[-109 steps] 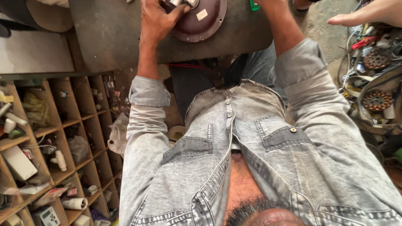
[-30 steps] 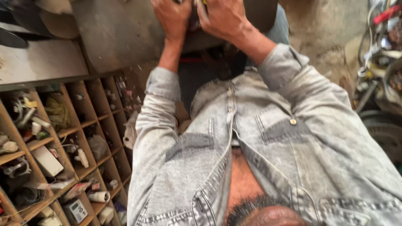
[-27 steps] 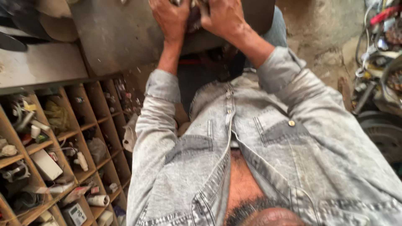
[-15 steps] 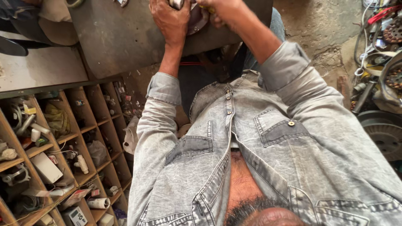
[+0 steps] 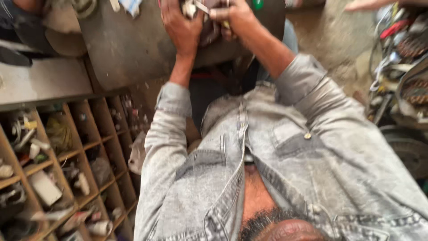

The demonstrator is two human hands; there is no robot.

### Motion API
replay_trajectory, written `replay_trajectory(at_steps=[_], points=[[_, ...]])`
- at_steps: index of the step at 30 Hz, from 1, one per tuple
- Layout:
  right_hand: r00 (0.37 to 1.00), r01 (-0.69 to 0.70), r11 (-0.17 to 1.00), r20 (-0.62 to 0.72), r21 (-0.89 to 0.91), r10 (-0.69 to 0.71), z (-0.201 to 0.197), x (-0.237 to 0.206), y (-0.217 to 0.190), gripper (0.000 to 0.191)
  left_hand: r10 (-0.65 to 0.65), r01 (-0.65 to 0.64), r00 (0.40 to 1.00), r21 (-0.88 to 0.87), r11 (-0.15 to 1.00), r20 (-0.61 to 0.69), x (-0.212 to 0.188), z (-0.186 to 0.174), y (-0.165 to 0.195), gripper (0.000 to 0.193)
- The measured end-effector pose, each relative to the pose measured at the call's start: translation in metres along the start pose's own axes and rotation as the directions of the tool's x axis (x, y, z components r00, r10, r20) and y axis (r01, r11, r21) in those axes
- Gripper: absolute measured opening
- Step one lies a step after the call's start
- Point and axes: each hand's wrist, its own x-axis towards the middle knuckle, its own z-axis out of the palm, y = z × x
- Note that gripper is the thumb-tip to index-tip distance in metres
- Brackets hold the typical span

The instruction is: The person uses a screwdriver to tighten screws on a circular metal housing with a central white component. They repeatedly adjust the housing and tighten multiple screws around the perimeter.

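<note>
- At far left, wooden shelf compartments [image 5: 53,169] hold small parts and scraps, below a grey ledge [image 5: 40,82].
- The left hand [image 5: 180,29] is curled over the edge of a dark round metal part [image 5: 214,33] that rests on the dark work board [image 5: 129,44]; it seems to be bracing it.
- The right hand [image 5: 236,18] pinches a thin metal tool [image 5: 200,6] against the part's top; the working step looks underway.
- Further prising would call for a firm brace and a small, controlled push.
- At right, machine parts [image 5: 405,67] lie well apart.
</note>
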Motion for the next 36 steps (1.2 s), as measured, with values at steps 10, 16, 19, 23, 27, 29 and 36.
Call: replay_trajectory(at_steps=[10,16,19,23,27,29,36], points=[[0.930,0.332,0.839,-0.002,-0.432,-0.369,0.002,-0.006,-0.014,0.013,-0.132,0.129,0.983,0.030,0.991,0.128,-0.004,-0.002,0.007,0.051],[0.832,0.465,0.624,0.069,-0.627,-0.551,0.000,-0.013,-0.008,0.019,-0.102,0.097,0.987,0.043,0.994,0.124,-0.004,-0.001,0.010,0.050],[0.680,0.502,0.431,0.034,-0.750,-0.733,0.009,-0.019,-0.005,0.018,-0.123,0.124,0.984,0.004,0.992,0.130,-0.003,-0.001,0.012,0.048],[0.842,0.376,0.672,-0.067,-0.638,-0.535,0.008,-0.014,-0.010,0.010,-0.089,0.084,0.993,0.064,0.994,0.078,-0.003,0.000,0.013,0.051],[0.894,0.369,0.708,0.021,-0.602,-0.447,-0.001,-0.015,-0.017,0.014,-0.155,0.154,0.978,0.016,0.988,0.137,-0.005,0.001,0.016,0.044],[0.687,0.471,0.304,0.129,-0.828,-0.715,-0.001,-0.019,-0.019,0.017,-0.154,0.150,0.980,0.040,0.988,0.129,-0.006,0.001,0.017,0.044],[0.866,0.382,0.655,0.005,-0.652,-0.500,0.003,-0.023,-0.029,0.012,-0.140,0.133,0.985,0.070,0.989,0.102,-0.006,0.003,0.019,0.047]])
